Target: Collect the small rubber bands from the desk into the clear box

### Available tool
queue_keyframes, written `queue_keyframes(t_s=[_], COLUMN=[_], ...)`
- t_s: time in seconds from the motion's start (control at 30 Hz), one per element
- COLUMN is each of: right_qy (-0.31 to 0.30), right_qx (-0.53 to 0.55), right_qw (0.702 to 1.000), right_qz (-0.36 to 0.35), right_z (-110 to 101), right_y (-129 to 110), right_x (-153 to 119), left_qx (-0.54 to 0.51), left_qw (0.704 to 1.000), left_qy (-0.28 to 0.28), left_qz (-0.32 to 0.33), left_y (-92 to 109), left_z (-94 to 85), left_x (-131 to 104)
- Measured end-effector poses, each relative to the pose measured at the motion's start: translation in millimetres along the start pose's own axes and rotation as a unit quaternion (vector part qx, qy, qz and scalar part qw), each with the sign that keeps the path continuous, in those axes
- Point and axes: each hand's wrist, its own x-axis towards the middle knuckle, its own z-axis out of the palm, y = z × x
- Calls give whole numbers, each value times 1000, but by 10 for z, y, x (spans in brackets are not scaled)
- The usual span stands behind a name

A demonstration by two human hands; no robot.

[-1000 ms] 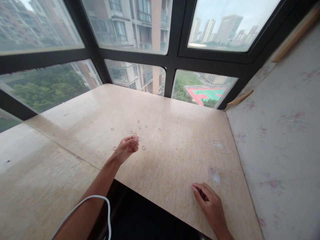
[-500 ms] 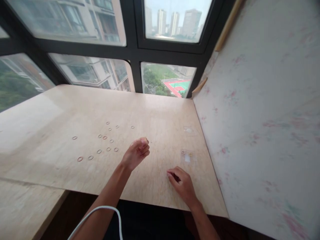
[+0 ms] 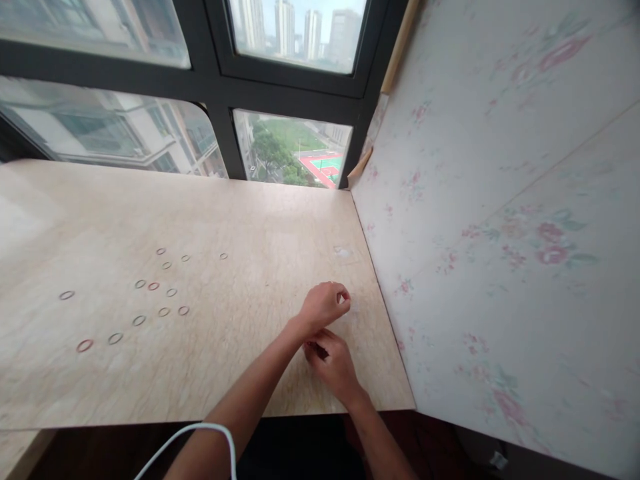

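Observation:
My left hand [image 3: 326, 308] has crossed over to the right and is above a small clear plastic bag [image 3: 354, 305], mostly hidden under it. Its thumb and forefinger curl together in a pinch; what lies between them, if anything, I cannot make out. Just below, my right hand [image 3: 334, 368] rests near the table with its fingers pressed together, its fingertips partly hidden by the left wrist. Whatever it may hold is too small to name. Several thin rings lie spread at the left, among them a red ring [image 3: 85, 345] and a dark ring [image 3: 115, 339].
A second clear plastic bag [image 3: 343, 253] lies farther back on the marbled tabletop [image 3: 270, 233]. Flowered wallpaper [image 3: 475, 233] borders the right side, and dark window frames [image 3: 295, 83] stand behind. A white cable [image 3: 220, 427] loops over my left forearm.
My left hand has moved right, from beside the rings to above the nearer bag, crossing in front of my right hand. The view has turned to the right. My right hand remains closed.

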Motion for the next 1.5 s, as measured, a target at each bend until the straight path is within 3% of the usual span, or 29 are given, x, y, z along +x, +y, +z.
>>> queue_keyframes(t_s=[0.17, 0.4, 0.8, 0.97, 1.1, 1.3, 1.4, 1.5], right_qy=[31, 41, 38, 26, 17, -10, -51, -125], right_qx=[-2, 4, 24, -2, -26, -80, -40, 2], right_qw=[1000, 999, 999, 1000, 1000, 997, 998, 992], right_qz=[-5, -10, 1, 3, 3, 11, 17, -23], right_z=[18, 20, 1, -18, -28, 35, 160, 380], right_y=[24, 9, -9, -44, -68, -94, -240, -525], right_x=[18, 30, 25, 15, 8, -13, 53, 229], left_qx=[77, 41, -15, -99, -140, -79, -80, -42], left_qw=[997, 998, 1000, 990, 970, 941, 933, 949], left_qy=[-22, -17, 5, 100, 191, 308, 330, 289], left_qz=[-9, -46, -1, -12, -60, -116, -119, -120], left_y=[5, -6, -97, -356, -710, -1075, -1132, -1151], left_z=[112, 86, -16, -161, -420, -796, -816, -785], left_x=[114, 103, -51, -446, -1023, -1868, -2068, -2107])
